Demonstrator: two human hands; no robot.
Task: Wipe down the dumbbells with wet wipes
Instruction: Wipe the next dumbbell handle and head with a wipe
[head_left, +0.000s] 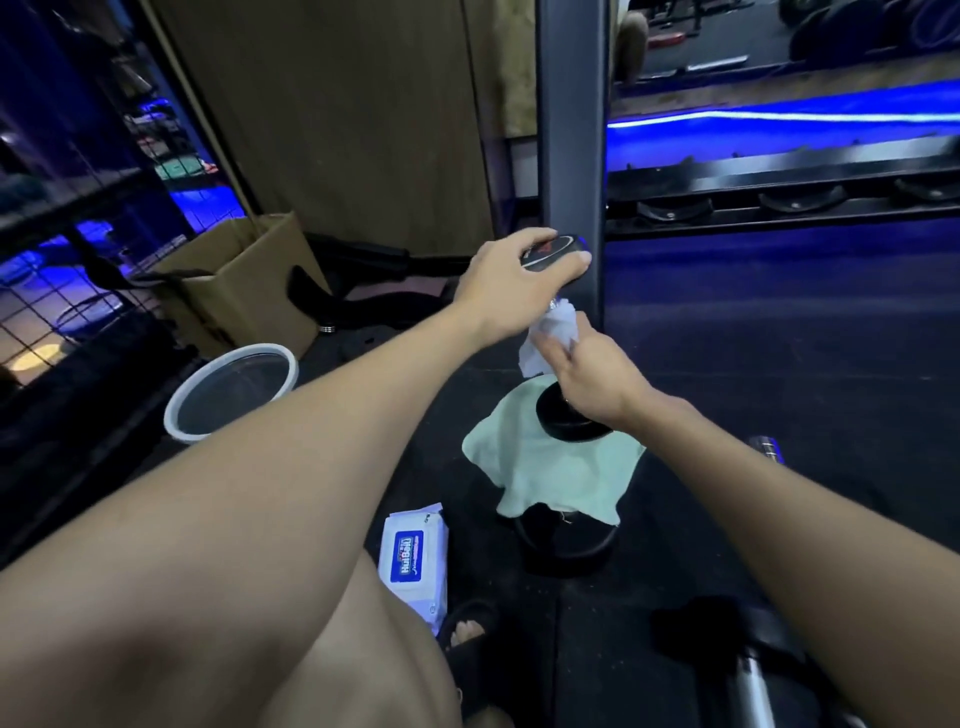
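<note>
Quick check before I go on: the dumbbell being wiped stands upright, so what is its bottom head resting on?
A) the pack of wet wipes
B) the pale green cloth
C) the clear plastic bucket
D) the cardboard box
B: the bottom head of the dumbbell sits on the pale green cloth, while the left hand grips its top head and the right hand holds the wet wipe round the handle.

Dumbbell (558, 332) handle hidden under the wet wipe (550, 332) and right hand (587, 376), top head part covered by the left hand (514, 283), second dumbbell (566, 540) mostly under the green cloth (556, 467), third dumbbell (748, 670) cut off at the bottom edge, wipes pack (415, 561) small print unreadable
</note>
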